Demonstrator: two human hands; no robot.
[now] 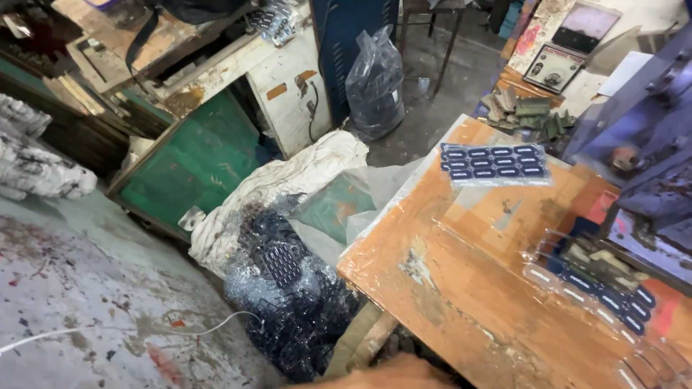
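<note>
Neither of my hands shows in the head view. An orange wooden worktable (461, 288) fills the lower right. On its far part lies a clear blister sheet (494, 164) holding several dark blue pieces. A second clear blister sheet (602, 288) with dark pieces lies at the table's right side, beside a blue-grey machine (649, 144). On the floor to the left of the table sits a large heap of dark blister sheets (288, 288) in clear plastic.
A white cloth sack (288, 180) lies behind the heap. A green panel (194, 162) leans against a white cabinet (288, 86). A clear bag of dark pieces (375, 83) stands further back. Small metal blocks (526, 112) are stacked beyond the table. A white cable (108, 335) crosses the floor.
</note>
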